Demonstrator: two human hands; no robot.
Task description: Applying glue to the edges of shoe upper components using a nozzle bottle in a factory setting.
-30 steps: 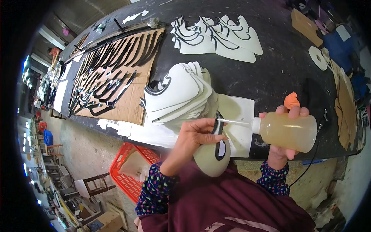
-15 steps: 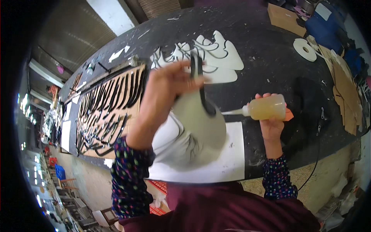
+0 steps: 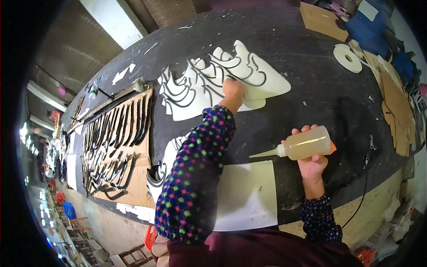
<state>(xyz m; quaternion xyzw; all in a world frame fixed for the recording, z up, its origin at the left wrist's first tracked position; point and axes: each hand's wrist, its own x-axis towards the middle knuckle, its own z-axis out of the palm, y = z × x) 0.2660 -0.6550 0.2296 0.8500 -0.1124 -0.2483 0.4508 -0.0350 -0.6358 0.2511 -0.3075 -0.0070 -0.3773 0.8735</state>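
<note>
My left hand [image 3: 233, 90] reaches over the table with curled fingers on a pile of white shaped pieces [image 3: 271, 84] with black curved strips. It appears to pinch a piece there; the fingertips are partly hidden. In my right hand [image 3: 312, 163] is a clear squeeze bottle [image 3: 307, 143] with yellowish liquid, lying nearly level, its thin nozzle pointing left. Below the nozzle, a white sheet [image 3: 249, 193] lies at the near table edge. Beside my left forearm are more white pieces with black edges [image 3: 168, 156], partly covered by the sleeve.
Black strips lie in rows on a cardboard sheet [image 3: 141, 167] at the left. A white tape roll [image 3: 347, 58], a cardboard box [image 3: 323, 23] and cardboard scraps [image 3: 396, 120] are at the right of the dark table [image 3: 307, 104]. A black cord [image 3: 365, 178] hangs over the near edge.
My left hand has moved forward from above the white sheet to the pile. The piece with a black strip it held is gone from over the sheet. The bottle stays in my right hand.
</note>
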